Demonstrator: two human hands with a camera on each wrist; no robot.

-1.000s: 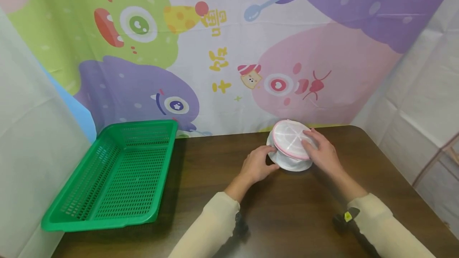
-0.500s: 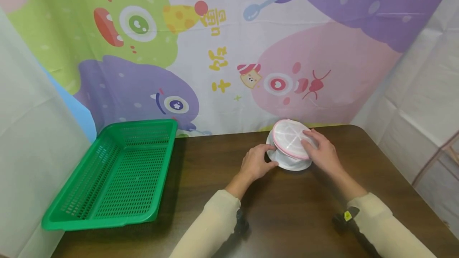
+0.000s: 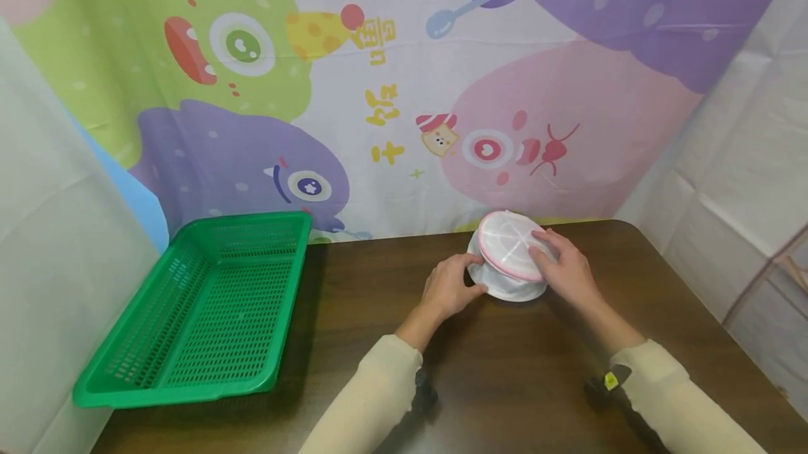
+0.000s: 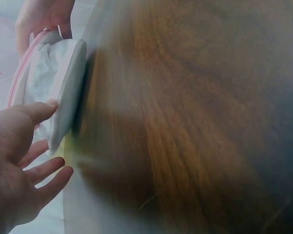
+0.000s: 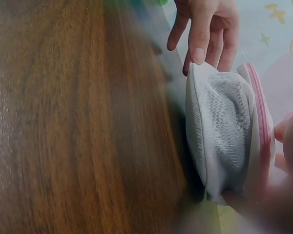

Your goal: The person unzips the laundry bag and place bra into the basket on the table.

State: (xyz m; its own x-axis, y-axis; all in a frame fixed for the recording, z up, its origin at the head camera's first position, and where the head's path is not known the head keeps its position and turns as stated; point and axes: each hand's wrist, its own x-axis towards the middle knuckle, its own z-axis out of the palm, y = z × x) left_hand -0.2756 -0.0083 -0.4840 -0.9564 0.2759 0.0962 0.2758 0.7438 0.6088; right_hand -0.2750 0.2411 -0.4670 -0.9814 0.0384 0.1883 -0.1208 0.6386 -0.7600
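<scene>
Near the table's back edge, a round white mesh laundry bag (image 3: pixel 513 243) with a pink zip stands with its ribbed disc tilted upward. My left hand (image 3: pixel 449 287) pinches its lower rim from the left, the thumb on the near side. In the left wrist view the other fingers (image 4: pixel 56 184) of that hand spread out beyond the rim. On the right, my right hand (image 3: pixel 568 268) holds the upper disc, fingers on its face. The right wrist view shows the bag's soft mesh side (image 5: pixel 227 122) sagging between rim and zip, with the right thumb low against it.
A green perforated plastic basket (image 3: pixel 287 299) stands on the left of the brown wooden table (image 3: pixel 505 384). Directly behind the table hangs a cartoon-printed cloth (image 3: pixel 404 201). White cloth walls (image 3: pixel 745 159) close in both sides.
</scene>
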